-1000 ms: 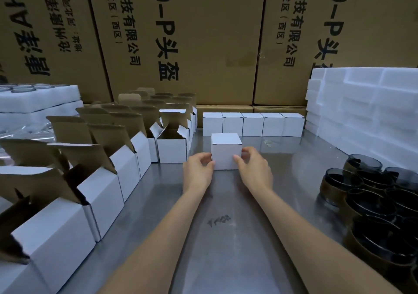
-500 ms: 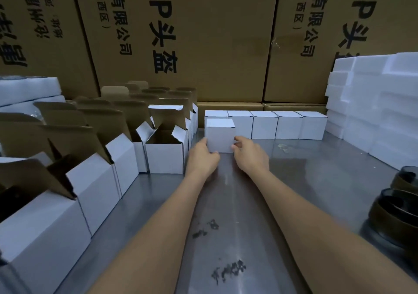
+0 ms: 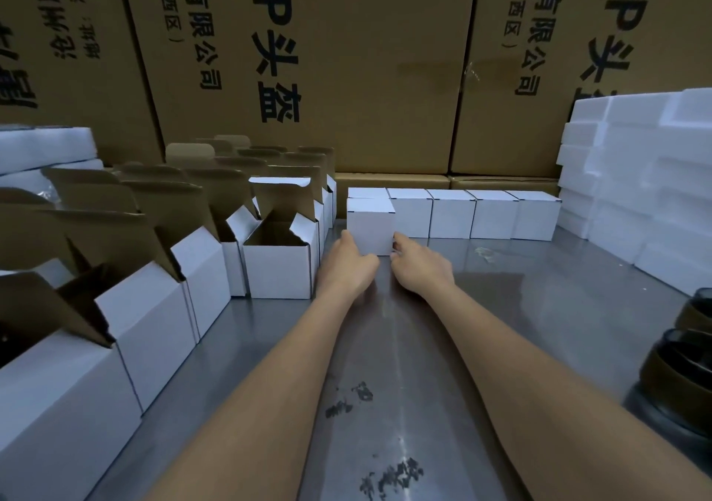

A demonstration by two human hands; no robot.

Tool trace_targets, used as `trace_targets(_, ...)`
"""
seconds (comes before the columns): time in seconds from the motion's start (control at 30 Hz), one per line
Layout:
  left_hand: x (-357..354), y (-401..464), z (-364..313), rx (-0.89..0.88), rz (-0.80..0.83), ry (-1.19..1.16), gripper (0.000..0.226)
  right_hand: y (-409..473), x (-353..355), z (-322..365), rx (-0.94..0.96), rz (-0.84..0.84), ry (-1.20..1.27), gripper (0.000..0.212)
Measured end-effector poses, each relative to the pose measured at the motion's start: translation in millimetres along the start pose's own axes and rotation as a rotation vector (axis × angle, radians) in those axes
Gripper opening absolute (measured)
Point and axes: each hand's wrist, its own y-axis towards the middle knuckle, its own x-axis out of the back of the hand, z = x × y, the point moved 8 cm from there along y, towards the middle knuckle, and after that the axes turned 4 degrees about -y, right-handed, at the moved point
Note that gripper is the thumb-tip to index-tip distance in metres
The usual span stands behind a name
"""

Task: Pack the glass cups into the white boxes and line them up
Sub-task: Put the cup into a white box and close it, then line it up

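Pushed farther back since a moment ago, the closed white box [image 3: 370, 227] now sits just in front of the leftmost box of the far row [image 3: 454, 213], no longer out in the middle of the bench [image 3: 539, 308]. The left hand [image 3: 346, 265] holds its left lower edge and the right hand [image 3: 420, 269] its right lower corner, fingers curled against the card, so both grips are on the box.

To my eye the risk is a shove too hard or off-square: it could knock the row behind out of line or leave this box crooked, starting a second row skewed. A glass inside might also rattle if the box is bumped. The left wrist passes close to the open box [image 3: 279, 265] beside it and could catch its flap.

By my count: five closed boxes in the far row, plus the one in hand. Open boxes on the left number at least eight; the far ones overlap, so I cannot be sure. Two dark glass cups [image 3: 682, 377] show at the right edge, others likely out of view. White foam blocks [image 3: 635, 192] are stacked far right.
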Motion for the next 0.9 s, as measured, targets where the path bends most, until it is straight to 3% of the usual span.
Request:
trace_targets(0.3,-3.1,2.0,0.9,0.039,0.038,0.109,0.057,0.5,-3.7,1.2,0.003,0.033,-0.009,0.043)
trace_targets(0.5,-0.1,-1.1,1.5,0.061,0.020,0.041,0.067,-1.2,3.3,-2.2,-0.043,-0.060,0.075,0.040)
trace_targets(0.67,7.2,-12.4,-3.5,0.036,-0.025,-0.016,0.053,-18.1,18.5,9.7,0.000,-0.236,-0.097,0.034)
trace_targets(0.9,10.7,-49.4,-8.8,-0.005,0.021,0.180,0.054,-51.4,21.1,11.2,0.012,-0.160,-0.166,0.027)
